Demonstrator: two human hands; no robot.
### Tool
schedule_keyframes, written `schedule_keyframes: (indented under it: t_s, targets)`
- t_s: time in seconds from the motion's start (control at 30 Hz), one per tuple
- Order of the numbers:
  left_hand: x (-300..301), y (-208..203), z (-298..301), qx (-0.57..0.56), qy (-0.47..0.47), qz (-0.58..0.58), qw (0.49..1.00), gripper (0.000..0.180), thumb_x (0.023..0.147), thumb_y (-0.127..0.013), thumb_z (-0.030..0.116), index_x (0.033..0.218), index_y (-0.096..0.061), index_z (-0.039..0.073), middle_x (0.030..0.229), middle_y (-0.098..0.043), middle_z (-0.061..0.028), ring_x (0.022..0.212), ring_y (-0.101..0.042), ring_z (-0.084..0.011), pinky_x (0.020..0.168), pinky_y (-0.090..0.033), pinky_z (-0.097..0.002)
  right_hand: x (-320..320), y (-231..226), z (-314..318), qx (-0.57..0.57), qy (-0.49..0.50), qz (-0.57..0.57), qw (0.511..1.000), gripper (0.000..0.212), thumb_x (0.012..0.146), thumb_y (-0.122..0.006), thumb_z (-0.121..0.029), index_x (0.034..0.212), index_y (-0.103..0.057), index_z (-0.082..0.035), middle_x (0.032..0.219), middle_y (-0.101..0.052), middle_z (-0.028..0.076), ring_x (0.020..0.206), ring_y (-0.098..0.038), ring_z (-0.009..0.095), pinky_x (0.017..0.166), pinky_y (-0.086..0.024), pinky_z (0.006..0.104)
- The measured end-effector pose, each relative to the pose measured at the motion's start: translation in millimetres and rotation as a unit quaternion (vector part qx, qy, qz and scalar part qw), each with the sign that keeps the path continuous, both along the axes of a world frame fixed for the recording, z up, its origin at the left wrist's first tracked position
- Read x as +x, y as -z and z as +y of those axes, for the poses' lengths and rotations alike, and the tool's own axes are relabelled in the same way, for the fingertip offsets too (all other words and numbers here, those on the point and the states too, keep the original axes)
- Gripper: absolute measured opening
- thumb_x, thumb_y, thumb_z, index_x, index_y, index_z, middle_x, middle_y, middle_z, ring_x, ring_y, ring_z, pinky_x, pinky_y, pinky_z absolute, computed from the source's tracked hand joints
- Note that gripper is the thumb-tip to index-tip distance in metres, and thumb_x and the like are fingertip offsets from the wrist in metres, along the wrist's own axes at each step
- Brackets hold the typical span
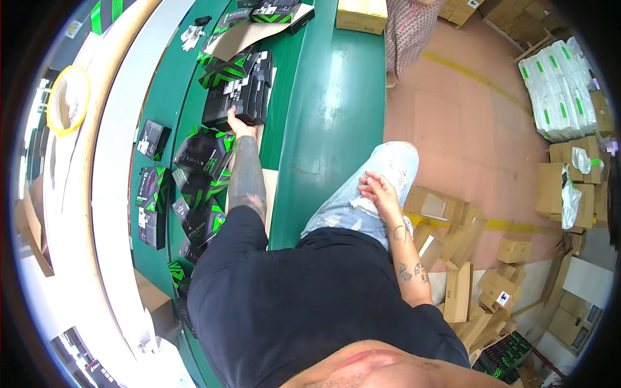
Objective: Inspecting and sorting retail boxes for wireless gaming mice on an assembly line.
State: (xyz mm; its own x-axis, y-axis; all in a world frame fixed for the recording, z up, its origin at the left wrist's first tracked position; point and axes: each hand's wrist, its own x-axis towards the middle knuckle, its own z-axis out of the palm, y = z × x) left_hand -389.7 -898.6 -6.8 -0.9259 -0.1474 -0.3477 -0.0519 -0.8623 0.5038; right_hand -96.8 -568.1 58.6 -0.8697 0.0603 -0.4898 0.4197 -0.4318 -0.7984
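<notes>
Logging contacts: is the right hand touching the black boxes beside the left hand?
Apart: the head view shows jeans and green table between right hand and those boxes.

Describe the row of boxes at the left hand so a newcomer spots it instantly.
Start at the long green table, then follow the outstretched left arm up to the hand. Right at that hand stands a close-packed row of boxes. Its visible sides look mostly black, unlike the green-striped boxes nearer the person.

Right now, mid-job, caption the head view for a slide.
Left fingers at black boxes on a green table; right fingers loosely curled over ripped jeans.
</notes>
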Motion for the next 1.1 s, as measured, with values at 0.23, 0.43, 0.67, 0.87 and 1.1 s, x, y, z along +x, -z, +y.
schedule_keyframes:
  t_s: [0.23,0.43,0.67,0.87,1.1]
  targets:
    - [72,-37,67,-0.047,0.156,-0.178,0.97,0.063,0.057,-0.066,0.04,0.112,-0.046,0.019,0.108,-0.049,-0.009,0.101,-0.044,-0.0309,0.085,-0.032,-0.0487,-12,-14,-2,-0.004,0.013,-0.021,1.0,0.033,0.089,-0.049,-0.019,0.115,-0.046,0.0,0.103,-0.057,0.012,0.087,-0.06,0.018,0.073,-0.049,0.0248]
    - [99,-19,126,-0.426,0.204,-0.138,0.871,0.098,0.062,-0.071,0.049,0.134,-0.021,0.004,0.134,-0.029,-0.0198,0.124,-0.028,-0.0324,0.099,-0.022,-0.0463,-5,-10,-2,0.012,0.008,-0.022,1.0,0.033,0.088,-0.049,-0.018,0.116,-0.045,0.001,0.103,-0.057,0.012,0.087,-0.06,0.018,0.075,-0.048,0.0259]
    - [-20,9,47,-0.252,0.093,-0.151,0.952,0.113,0.062,-0.06,0.068,0.137,-0.007,0.002,0.141,-0.015,-0.0169,0.129,-0.013,-0.0324,0.101,-0.012,-0.0522,-1,-10,-4,0.002,0.023,-0.006,1.0,0.032,0.089,-0.049,-0.017,0.115,-0.046,0.0,0.103,-0.057,0.012,0.086,-0.06,0.018,0.072,-0.049,0.0239]
    - [-97,0,3,-0.197,-0.029,-0.118,0.973,0.084,0.07,-0.052,0.067,0.128,-0.038,0.007,0.132,-0.04,-0.0071,0.119,-0.037,-0.0254,0.099,-0.022,-0.0495,-73,1,32,0.485,0.018,0.07,0.871,0.054,0.078,-0.063,-0.028,0.118,-0.043,0.002,0.111,-0.052,0.019,0.103,-0.051,0.031,0.087,-0.041,0.0353]
    - [-126,29,-56,-0.277,-0.089,-0.031,0.956,0.052,0.075,-0.062,0.037,0.118,-0.048,0.011,0.12,-0.049,-0.0061,0.108,-0.047,-0.0227,0.096,-0.033,-0.0416,-188,24,62,0.393,-0.013,-0.041,0.918,0.087,0.057,-0.077,-0.039,0.125,-0.037,-0.003,0.106,-0.059,0.013,0.096,-0.058,0.021,0.084,-0.044,0.0314]
